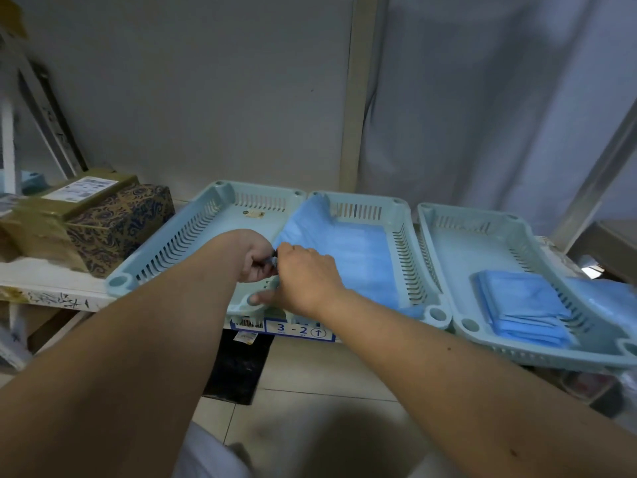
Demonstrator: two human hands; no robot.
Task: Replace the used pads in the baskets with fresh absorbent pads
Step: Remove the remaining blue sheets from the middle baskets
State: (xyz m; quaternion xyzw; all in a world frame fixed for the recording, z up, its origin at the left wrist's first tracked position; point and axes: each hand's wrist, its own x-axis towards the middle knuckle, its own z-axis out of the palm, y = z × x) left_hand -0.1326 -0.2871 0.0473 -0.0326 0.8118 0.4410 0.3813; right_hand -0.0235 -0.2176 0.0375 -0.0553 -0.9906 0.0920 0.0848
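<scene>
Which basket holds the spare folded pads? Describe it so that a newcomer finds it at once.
Three pale blue slotted baskets stand in a row along the shelf by the grey wall. Take the right basket, the one farthest from both hands. It alone holds a stack of folded blue pads at its near end; the middle basket has one pad spread out.

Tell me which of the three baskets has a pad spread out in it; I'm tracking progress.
The middle basket: an unfolded blue pad covers its floor. The left basket is bare, and the right basket holds only a folded stack.
</scene>
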